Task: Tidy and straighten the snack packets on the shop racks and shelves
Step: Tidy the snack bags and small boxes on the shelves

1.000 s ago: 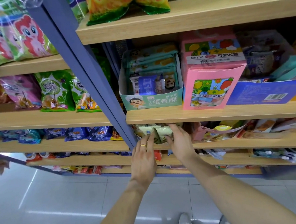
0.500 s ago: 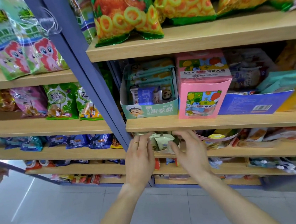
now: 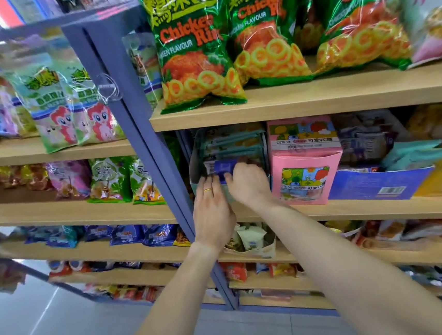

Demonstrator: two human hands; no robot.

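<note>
Wooden shelves (image 3: 316, 101) on a blue steel upright (image 3: 141, 137) fill the view, stacked in tiers above a pale tiled floor (image 3: 55, 332). On the top shelf, at its front edge, stand large green chicken ring bags (image 3: 192, 48) side by side, upright and slightly leaning. Left of the upright, a higher shelf carries pony-print packets (image 3: 74, 111), and the one below it holds green and pink snack bags (image 3: 110, 178). On the middle shelf right of the upright, a teal display box (image 3: 194, 159) sits at the left end, hard against the upright, with teal packets stacked inside; a pink candy box (image 3: 306, 164) stands just beside it, then a blue carton (image 3: 378, 184) further right. The right hand (image 3: 248, 183) reaches into the front of the teal box with fingers curled down onto a small blue packet (image 3: 224, 168) there; whether it actually pinches the packet cannot be told. The left hand (image 3: 213, 211), wearing a gold ring (image 3: 207, 190), lies against the box's front wall with fingers straight and relaxed, gripping nothing. On the shelf below, under the forearms, a small cream box of pale packets (image 3: 251, 240) sits near the front edge.
</note>
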